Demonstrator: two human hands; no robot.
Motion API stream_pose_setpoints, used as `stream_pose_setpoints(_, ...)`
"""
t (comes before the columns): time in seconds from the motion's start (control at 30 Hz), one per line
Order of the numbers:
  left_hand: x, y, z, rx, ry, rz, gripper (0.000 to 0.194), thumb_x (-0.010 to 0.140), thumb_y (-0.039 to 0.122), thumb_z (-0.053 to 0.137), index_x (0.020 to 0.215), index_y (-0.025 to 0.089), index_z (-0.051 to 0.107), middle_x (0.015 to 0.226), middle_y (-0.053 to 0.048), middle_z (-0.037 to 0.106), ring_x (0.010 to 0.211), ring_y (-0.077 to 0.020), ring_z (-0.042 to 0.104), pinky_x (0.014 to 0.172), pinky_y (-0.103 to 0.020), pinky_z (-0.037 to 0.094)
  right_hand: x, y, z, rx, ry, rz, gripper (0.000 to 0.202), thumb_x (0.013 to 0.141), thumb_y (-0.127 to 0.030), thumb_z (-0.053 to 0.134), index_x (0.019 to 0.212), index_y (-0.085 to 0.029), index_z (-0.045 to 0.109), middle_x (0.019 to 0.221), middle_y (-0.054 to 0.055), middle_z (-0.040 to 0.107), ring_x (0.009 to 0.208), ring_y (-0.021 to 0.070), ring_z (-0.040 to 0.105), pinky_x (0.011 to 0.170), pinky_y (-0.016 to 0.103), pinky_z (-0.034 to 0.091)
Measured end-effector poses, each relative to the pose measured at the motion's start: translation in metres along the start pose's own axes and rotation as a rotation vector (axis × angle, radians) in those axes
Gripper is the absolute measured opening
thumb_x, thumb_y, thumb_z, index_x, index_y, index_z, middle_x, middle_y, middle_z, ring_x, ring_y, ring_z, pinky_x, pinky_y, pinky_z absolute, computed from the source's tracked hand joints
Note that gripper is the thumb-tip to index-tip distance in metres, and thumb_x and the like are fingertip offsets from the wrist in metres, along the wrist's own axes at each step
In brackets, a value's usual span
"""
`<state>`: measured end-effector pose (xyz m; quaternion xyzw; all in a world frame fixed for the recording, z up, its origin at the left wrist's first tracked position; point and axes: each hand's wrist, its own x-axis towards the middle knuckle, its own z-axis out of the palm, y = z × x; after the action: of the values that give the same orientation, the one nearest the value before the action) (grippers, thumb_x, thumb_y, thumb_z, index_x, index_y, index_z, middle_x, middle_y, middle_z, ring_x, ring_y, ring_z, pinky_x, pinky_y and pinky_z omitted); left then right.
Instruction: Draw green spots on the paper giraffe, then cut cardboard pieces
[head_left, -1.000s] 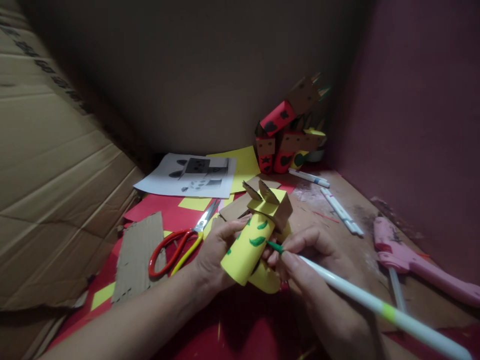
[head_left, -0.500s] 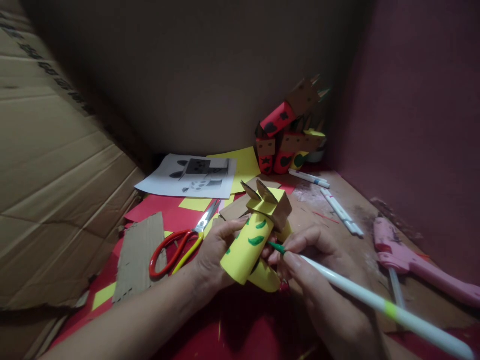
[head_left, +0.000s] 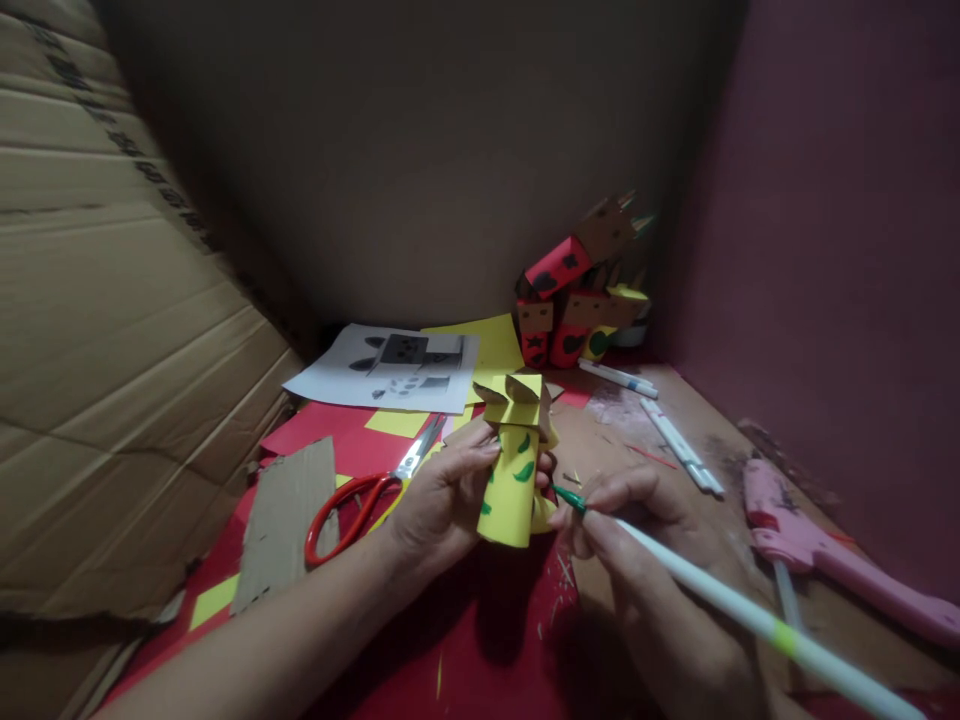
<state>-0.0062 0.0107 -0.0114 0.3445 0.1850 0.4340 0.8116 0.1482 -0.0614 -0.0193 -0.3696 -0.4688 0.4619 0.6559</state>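
Observation:
My left hand is closed around a yellow paper animal figure, a tube body with a boxy head and two cardboard ears. Green leaf-shaped marks dot the tube, which is held nearly upright. Between the thumb and fingers of my right hand is a white felt-tip pen with a green tip. That tip points at the figure's right side, a small distance from the tube. Beside my left wrist lie red-and-yellow-handled scissors, partly covered by the arm.
A printed sheet lies at the back left near yellow and red paper. Several similar red and yellow figures are stacked at the back. White pens and a pink glue gun lie right. Cardboard walls the left.
The yellow figure has turned more upright in my left hand and its head has swung left. The pen tip is farther from the tube. The whole view has shifted slightly.

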Motion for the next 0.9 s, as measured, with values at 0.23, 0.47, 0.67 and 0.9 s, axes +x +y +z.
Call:
stream_pose_setpoints(0.23,-0.005,-0.001,0.017,0.171,0.066,-0.005,0.034,0.086,0.021,0.054,0.119,0.013,0.055,0.089,-0.013,0.068,0.078,-0.0237,0.067,0.075,-0.037,0.052,0.012,-0.003,-0.004,0.18,-0.006,0.0,0.002,0.083,-0.024,0.062,0.082,-0.023,0.061,0.067,-0.002,0.063,0.073,0.0168,0.064,0.071,0.031,0.051)
stream_pose_setpoints(0.47,-0.011,-0.008,0.016,0.2,0.115,0.042,0.037,0.089,0.024,0.054,0.125,0.016,0.053,0.093,-0.011,0.067,0.078,-0.0201,0.066,0.078,-0.033,0.051,0.007,-0.007,-0.006,0.188,-0.018,-0.003,0.003,0.084,-0.025,0.061,0.083,-0.022,0.06,0.068,-0.002,0.063,0.072,0.0158,0.063,0.071,0.03,0.05)
stream_pose_setpoints(0.67,-0.016,-0.013,0.014,0.233,0.247,0.066,0.041,0.09,0.024,0.051,0.13,0.013,0.046,0.093,-0.012,0.068,0.08,-0.0211,0.066,0.078,-0.034,0.05,0.001,0.003,-0.008,0.192,-0.078,0.056,0.009,0.083,-0.03,0.064,0.084,-0.022,0.06,0.07,-0.001,0.064,0.067,0.014,0.06,0.062,0.026,0.047)
stream_pose_setpoints(0.9,-0.033,-0.019,0.012,0.433,0.163,0.167,0.071,0.083,0.029,0.064,0.144,0.031,0.028,0.106,-0.006,0.066,0.095,-0.024,0.064,0.09,-0.04,0.045,-0.005,-0.001,-0.007,0.227,-0.081,0.104,0.01,0.083,-0.032,0.065,0.082,-0.023,0.059,0.07,-0.003,0.062,0.065,0.0114,0.056,0.066,0.024,0.046)
